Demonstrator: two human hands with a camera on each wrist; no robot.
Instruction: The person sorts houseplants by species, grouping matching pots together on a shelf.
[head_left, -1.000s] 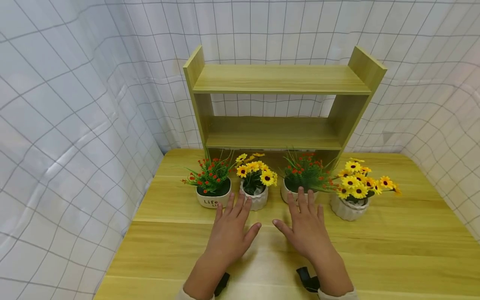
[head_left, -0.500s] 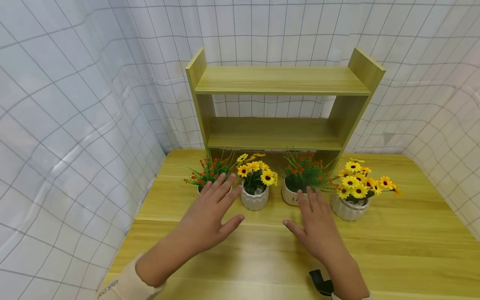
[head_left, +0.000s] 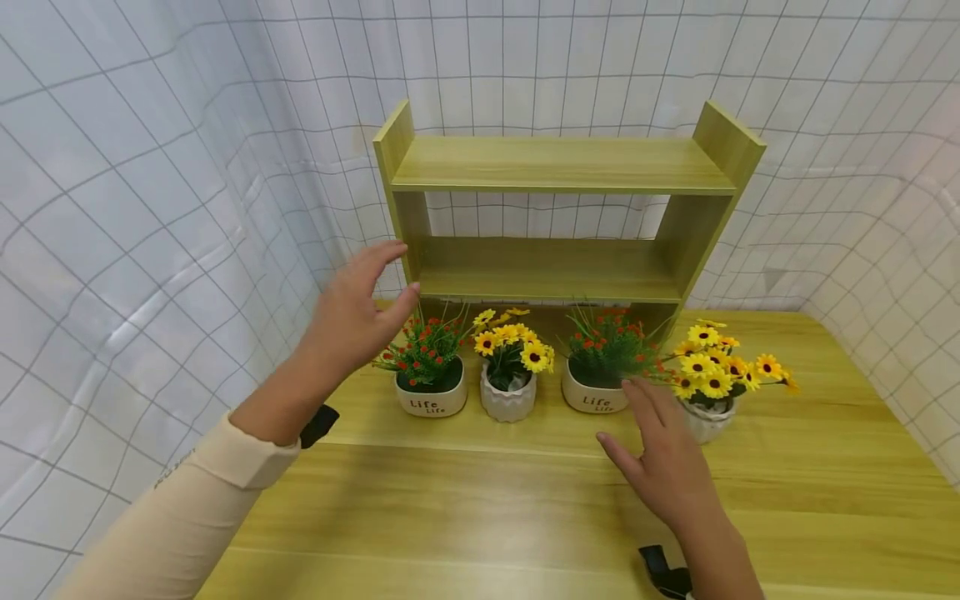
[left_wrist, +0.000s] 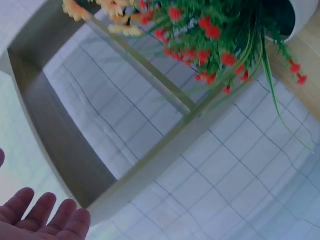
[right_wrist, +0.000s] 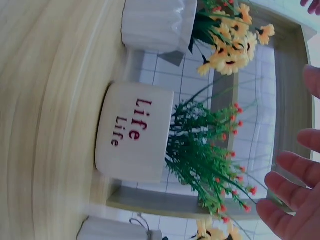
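My left hand point(head_left: 348, 312) is raised at the shelf's left side, thumb and fingers apart, holding nothing. Just under it stands a red-flowered plant point(head_left: 426, 354) in an oval white pot lettered "Life" point(head_left: 431, 406). To its right is a yellow sunflower plant point(head_left: 517, 343) in a fluted white pot point(head_left: 508, 403). My right hand point(head_left: 663, 454), fingers extended and also without anything in it, hovers in front of a second "Life" pot point(head_left: 592, 396); in the right wrist view its fingers point(right_wrist: 285, 192) come near that pot's red flowers point(right_wrist: 220, 165). Another sunflower plant point(head_left: 708, 367), partly behind this hand, stands farthest right.
A wooden two-tier shelf point(head_left: 558, 162) stands at the back of the wooden table point(head_left: 465, 500), directly behind the pots. White grid-patterned curtains point(head_left: 150, 208) enclose the back and sides. Black straps point(head_left: 663, 575) sit at the wrists.
My left hand has lifted from in front of the left pots, up and left toward the shelf's side, uncovering the left "Life" pot. My right hand has shifted slightly right.
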